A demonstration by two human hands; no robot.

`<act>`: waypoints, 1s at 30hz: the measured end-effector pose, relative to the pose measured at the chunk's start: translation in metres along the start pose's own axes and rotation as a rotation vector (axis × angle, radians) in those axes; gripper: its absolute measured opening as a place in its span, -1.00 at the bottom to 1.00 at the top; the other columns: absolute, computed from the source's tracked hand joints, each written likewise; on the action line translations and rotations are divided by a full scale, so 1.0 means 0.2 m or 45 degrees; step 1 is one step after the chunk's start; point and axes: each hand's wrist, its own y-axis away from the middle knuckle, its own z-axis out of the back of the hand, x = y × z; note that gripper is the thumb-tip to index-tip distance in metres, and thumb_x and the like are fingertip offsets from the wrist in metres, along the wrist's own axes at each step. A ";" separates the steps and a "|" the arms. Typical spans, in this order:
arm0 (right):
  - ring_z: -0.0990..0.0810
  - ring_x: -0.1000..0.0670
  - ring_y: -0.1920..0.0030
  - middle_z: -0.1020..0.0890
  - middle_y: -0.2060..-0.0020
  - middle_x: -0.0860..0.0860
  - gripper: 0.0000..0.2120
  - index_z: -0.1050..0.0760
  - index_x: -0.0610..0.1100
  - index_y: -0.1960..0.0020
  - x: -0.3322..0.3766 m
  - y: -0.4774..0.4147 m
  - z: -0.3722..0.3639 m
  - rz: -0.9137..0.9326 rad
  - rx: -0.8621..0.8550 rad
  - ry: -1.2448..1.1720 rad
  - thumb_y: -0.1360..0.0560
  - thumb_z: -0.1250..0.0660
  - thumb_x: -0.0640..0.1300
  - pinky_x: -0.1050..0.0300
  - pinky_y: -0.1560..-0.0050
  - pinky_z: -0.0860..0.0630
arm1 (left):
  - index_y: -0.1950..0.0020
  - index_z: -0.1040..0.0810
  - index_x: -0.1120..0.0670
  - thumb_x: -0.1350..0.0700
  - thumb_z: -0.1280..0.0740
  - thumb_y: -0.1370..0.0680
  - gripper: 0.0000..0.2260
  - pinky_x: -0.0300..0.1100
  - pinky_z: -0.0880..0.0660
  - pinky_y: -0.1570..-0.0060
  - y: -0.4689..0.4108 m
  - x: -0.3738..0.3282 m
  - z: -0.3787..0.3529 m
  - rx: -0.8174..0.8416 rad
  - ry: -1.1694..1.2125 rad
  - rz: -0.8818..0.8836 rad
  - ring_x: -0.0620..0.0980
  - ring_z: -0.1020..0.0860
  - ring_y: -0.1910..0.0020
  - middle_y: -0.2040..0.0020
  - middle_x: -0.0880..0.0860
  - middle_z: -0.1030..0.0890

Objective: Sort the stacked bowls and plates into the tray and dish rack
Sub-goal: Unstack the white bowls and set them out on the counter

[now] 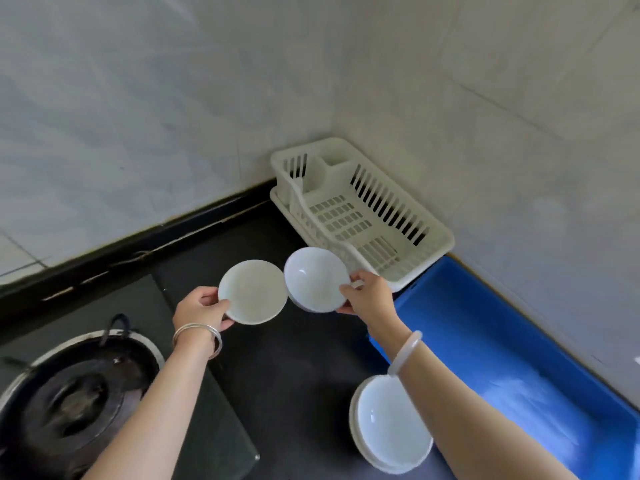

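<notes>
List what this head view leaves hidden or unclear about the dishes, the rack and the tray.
- Stack of dishes: the right forearm crosses it, so the count under the top bowl is unreadable.
- Blue tray: cut off by the right and bottom edges.
- Dish rack: its near corner sits behind the bowl in the right hand.
- Plate in the left hand: underside unseen.
</notes>
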 end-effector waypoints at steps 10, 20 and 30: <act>-0.58 -0.13 -0.02 -0.48 0.02 -0.06 -0.85 -0.42 -0.09 0.15 0.10 -0.49 -0.52 -0.218 0.024 -0.185 -0.50 -0.31 -0.32 0.28 0.47 -0.57 | -0.01 -0.52 0.12 0.38 -0.34 -0.42 -0.76 0.03 -0.60 0.11 -0.52 -0.11 0.06 -0.194 0.046 0.117 0.20 -0.58 -0.06 -0.14 0.19 -0.59; -0.57 -0.18 -0.10 -0.51 -0.16 -0.18 -0.93 -0.43 -0.22 0.06 0.09 -0.73 -0.79 -0.276 -0.063 -0.157 -0.50 -0.29 -0.34 0.25 0.45 -0.56 | -0.08 -0.52 0.16 0.39 -0.33 -0.43 -0.73 0.01 -0.60 0.10 -0.77 -0.10 0.03 -0.219 0.103 0.158 0.19 -0.59 -0.06 -0.13 0.20 -0.59; -0.56 -0.16 -0.12 -0.50 -0.10 -0.13 -0.91 -0.41 -0.18 0.08 0.08 -0.80 -0.83 -0.233 -0.059 -0.164 -0.50 -0.30 -0.31 0.28 0.46 -0.57 | -0.11 -0.52 0.12 0.36 -0.32 -0.44 -0.72 -0.03 -0.59 0.10 -0.81 -0.08 0.02 -0.213 0.142 0.172 0.15 -0.59 -0.07 -0.14 0.16 -0.58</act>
